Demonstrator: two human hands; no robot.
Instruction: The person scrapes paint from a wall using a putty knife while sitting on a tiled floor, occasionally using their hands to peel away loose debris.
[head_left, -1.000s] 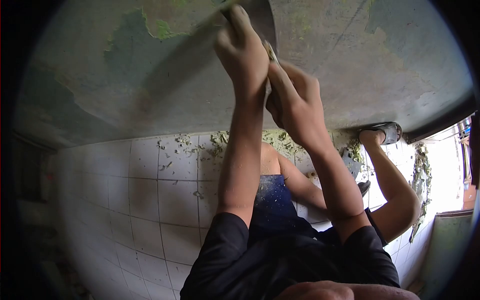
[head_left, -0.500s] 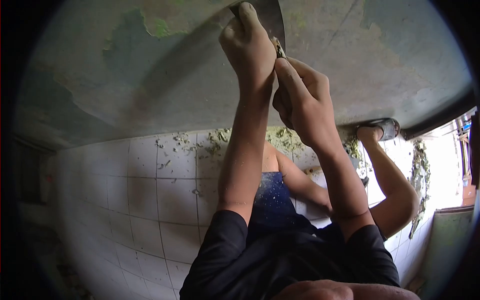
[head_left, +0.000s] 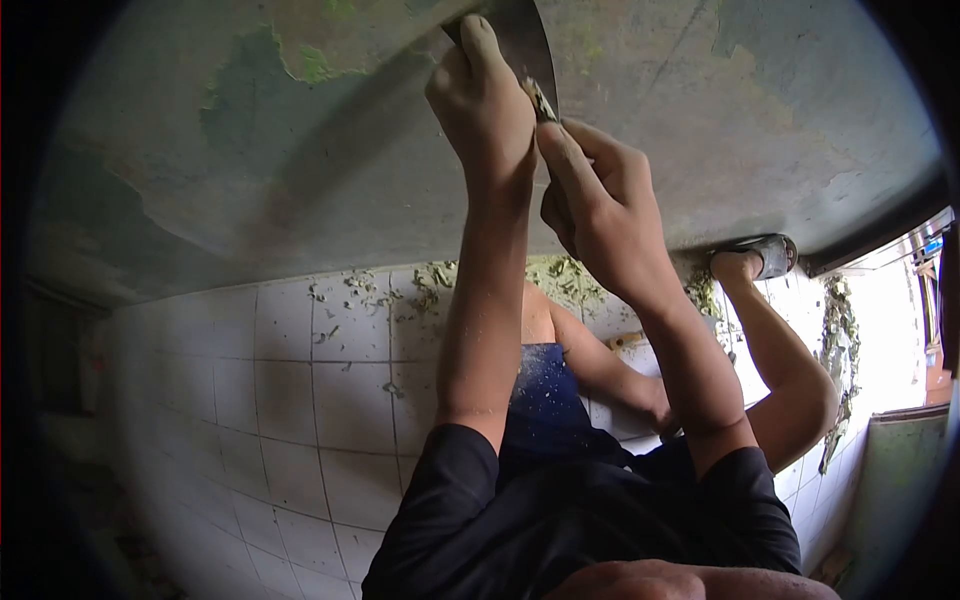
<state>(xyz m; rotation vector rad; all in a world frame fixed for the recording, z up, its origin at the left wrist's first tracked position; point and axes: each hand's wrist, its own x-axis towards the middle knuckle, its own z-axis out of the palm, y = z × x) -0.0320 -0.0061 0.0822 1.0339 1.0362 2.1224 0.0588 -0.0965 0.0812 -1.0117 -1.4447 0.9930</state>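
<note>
My left hand (head_left: 490,105) is closed on a broad, dark metal blade (head_left: 522,45) with a curved right edge, held against the wall, thumb pointing up. Just below and to the right, my right hand (head_left: 605,195) is closed, its thumb and fingers pinching the blade's lower end. A worn, pale stub with greenish crust (head_left: 541,103) sticks up by the right thumb, beside the left wrist. The wall (head_left: 680,140) has blotchy grey-green paint, with a bright green bare patch (head_left: 315,65) up and left of the hands.
Paint flakes (head_left: 435,280) lie on the white tiled floor (head_left: 350,400) along the wall's foot, with a longer strip of debris (head_left: 838,350) at right. A yellowish-handled tool (head_left: 628,341) lies by my bent leg. My sandalled foot (head_left: 770,257) is near the wall, beside a bright doorway.
Both hands and the blade have shifted slightly left and a little downward along the wall. Both hands keep their hold.
</note>
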